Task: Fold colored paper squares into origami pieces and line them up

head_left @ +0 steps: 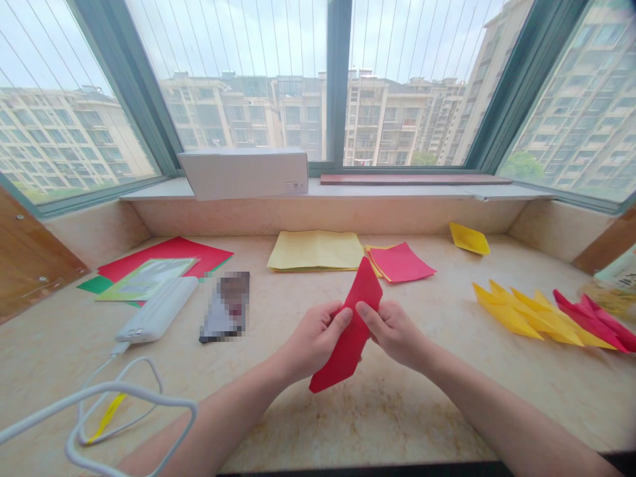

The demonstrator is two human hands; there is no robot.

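I hold the red folded paper [345, 351] above the centre of the bench [397, 417]. The left hand [313, 338] and right hand [395, 334] each pinch one side between thumb and fingers, keeping it lifted clear. A white cardboard box [243, 173] stands on the far ledge [159, 191].

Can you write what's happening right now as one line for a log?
left hand: grips folded red paper | right hand: grips same paper | nearby: pink paper square, folded yellow paper pieces
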